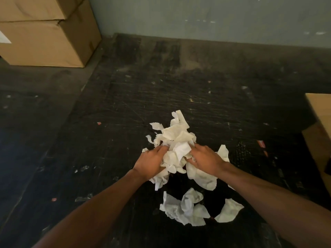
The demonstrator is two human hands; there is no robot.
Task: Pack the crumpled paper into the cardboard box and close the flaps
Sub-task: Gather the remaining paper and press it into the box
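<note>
Scuffed black floor [161,86] lies beneath me; my left hand [152,163] and right hand [206,161] clutch a white crumpled paper bundle [176,138], seemingly lifted above loose scraps [188,208].

No readable text, brand, number or sign appears anywhere in view. A white label [4,37] is stuck on the side of the lower of two stacked cardboard boxes [48,42] at the upper left, but it is cut off by the frame edge and shows no legible print.
</note>
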